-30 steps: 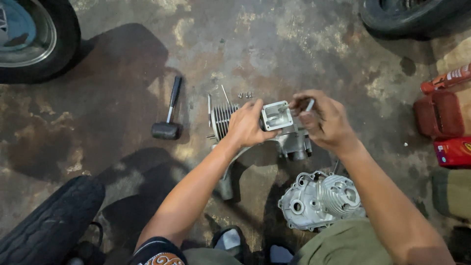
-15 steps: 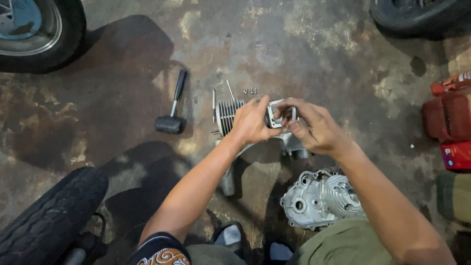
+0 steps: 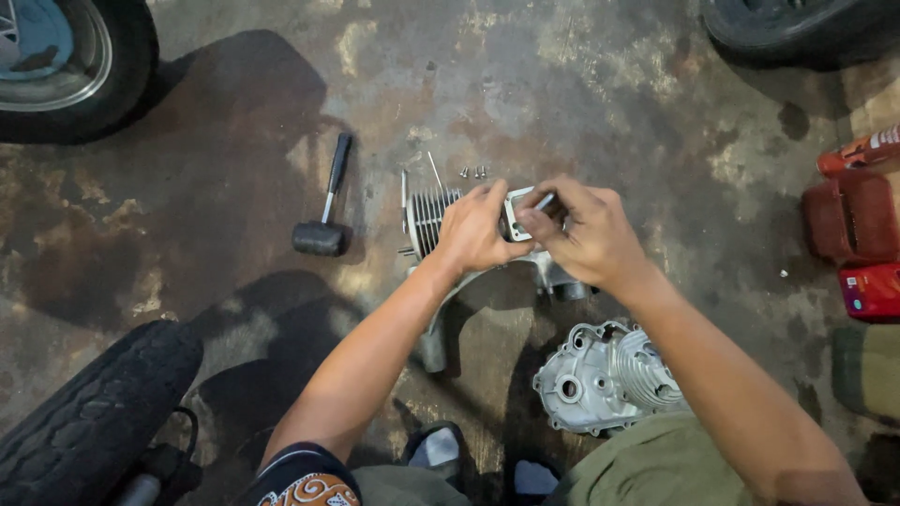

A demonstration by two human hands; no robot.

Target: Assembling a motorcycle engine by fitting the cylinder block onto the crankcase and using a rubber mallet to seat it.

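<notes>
We log the left hand (image 3: pixel 476 230) first: fingers curled closed round the near-left edge of a small flat grey metal plate (image 3: pixel 518 214), thumb under, fingertips on top. The right hand (image 3: pixel 586 234) meets it from the other side, pinched shut on the plate's right edge, with a thin pale rod-like piece (image 3: pixel 544 200) showing between forefinger and thumb; what that piece is we cannot tell. Both hands sit equally close to the plate, which is held between them just above the finned engine cylinder (image 3: pixel 433 217). The plate's long axis runs roughly left to right, tilted slightly toward the camera.

Outward from the grip: the cylinder lies on the stained concrete floor (image 3: pixel 581 84), fins to the left, its lower casing mostly hidden by the wrists. Small screws (image 3: pixel 472 172) lie just beyond it. A black-headed mallet (image 3: pixel 323 214) rests well apart to the left, handle pointing away. A second crankcase half (image 3: pixel 605 375) sits near the right forearm. Tyres (image 3: pixel 89 412) occupy the near-left and far corners; red containers (image 3: pixel 848 220) line the right edge.
</notes>
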